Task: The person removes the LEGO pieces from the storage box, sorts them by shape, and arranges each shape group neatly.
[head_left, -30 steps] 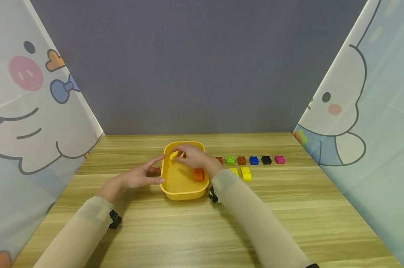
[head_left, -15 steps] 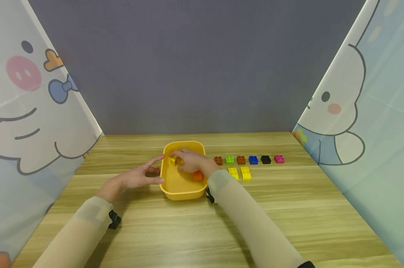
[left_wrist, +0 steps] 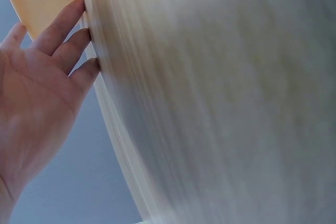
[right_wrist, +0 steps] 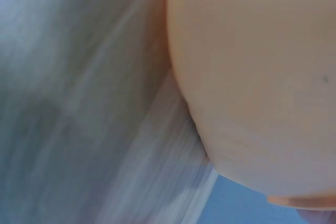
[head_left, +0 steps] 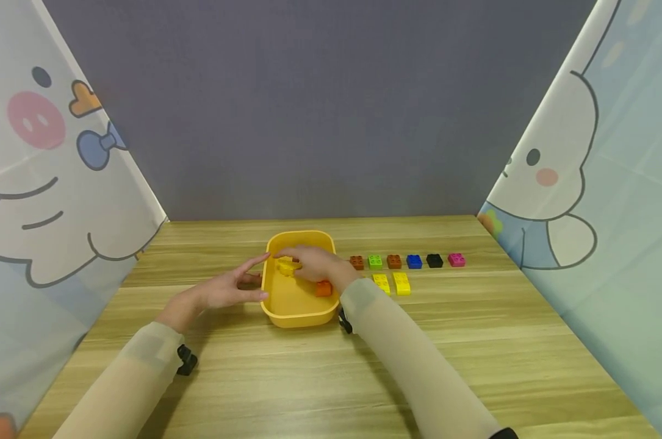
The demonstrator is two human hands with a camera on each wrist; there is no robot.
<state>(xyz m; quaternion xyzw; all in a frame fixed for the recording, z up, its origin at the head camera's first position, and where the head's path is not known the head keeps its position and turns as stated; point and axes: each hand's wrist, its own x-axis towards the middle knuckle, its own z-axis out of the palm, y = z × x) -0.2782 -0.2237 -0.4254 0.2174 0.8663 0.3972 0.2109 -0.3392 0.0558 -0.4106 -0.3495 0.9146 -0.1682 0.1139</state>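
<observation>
In the head view a yellow plastic bin (head_left: pixel 300 318) stands on the wooden table. My right hand (head_left: pixel 314 265) reaches in over its right side. The thumb and fingers of that hand are around a small yellow toy brick (head_left: pixel 288 267) low in the bin; the contact is partly hidden. An orange brick (head_left: pixel 323 288) lies in the bin under my right wrist. My left hand (head_left: pixel 226 289) rests against the bin's left side with spread, fairly straight fingers, also seen in the left wrist view. In the right wrist view the bin's wall (right_wrist: pixel 257 77) covers nearly all of the right hand.
Right of the bin runs a row of small bricks: brown (head_left: pixel 356 263), lime green (head_left: pixel 375 262), another brown (head_left: pixel 394 261), blue (head_left: pixel 414 261), black (head_left: pixel 434 261) and pink (head_left: pixel 457 260). Two yellow bricks (head_left: pixel 401 283) lie before them. A grey panel (head_left: pixel 331 110) closes off the back.
My right hand has lowered into the bin, and the yellow brick has gone from raised and upright near the far left corner to lying lower. The left hand has stayed in place.
</observation>
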